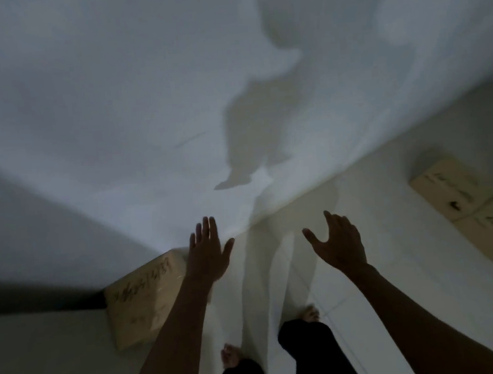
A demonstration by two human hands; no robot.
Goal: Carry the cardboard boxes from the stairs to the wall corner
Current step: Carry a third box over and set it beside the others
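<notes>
A cardboard box (143,298) with dark handwriting on top sits on the pale floor in the wall corner at lower left. My left hand (206,255) is stretched out just right of it, fingers spread, holding nothing. My right hand (337,244) is raised over the bare floor, palm open and empty. Two more cardboard boxes (471,210) lie side by side along the wall at the right edge, well away from both hands.
A white wall (143,91) fills the upper view and carries my shadow. A darker wall face (30,233) meets it at left, forming the corner. My bare feet (309,313) and dark trousers stand on the tiled floor between the boxes.
</notes>
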